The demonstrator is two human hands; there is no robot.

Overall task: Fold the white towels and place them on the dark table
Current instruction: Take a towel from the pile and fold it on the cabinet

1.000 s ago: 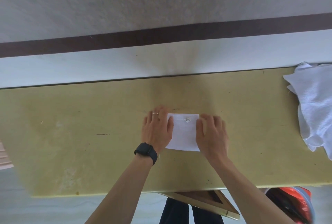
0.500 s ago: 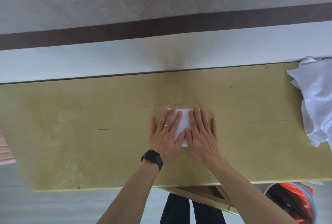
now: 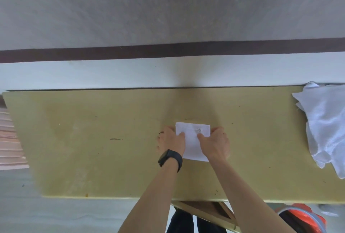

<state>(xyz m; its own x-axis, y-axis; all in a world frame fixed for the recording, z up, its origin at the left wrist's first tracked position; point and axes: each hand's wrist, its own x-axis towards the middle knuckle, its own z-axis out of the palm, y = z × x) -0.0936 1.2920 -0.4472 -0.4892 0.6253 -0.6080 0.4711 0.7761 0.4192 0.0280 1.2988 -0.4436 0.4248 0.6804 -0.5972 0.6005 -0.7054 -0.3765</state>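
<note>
A small folded white towel (image 3: 193, 140) lies flat in the middle of the yellowish table (image 3: 93, 139). My left hand (image 3: 170, 142), with a ring and a black watch on the wrist, grips the towel's left edge, thumb on top. My right hand (image 3: 214, 144) grips its right edge in the same way. The towel's near corners are partly hidden under my hands. A heap of unfolded white towels (image 3: 326, 126) rests at the table's right end. No dark table is in view.
The table's far edge runs along a white wall with a dark stripe (image 3: 168, 51). A wooden frame (image 3: 211, 214) shows under the near edge, and an orange object (image 3: 302, 217) lies on the floor at lower right. Pink slats (image 3: 11, 139) sit at the left.
My hands, pressed flat together on the towel half a second ago, have slid apart to its left and right edges and curled around them. More of the towel shows now.
</note>
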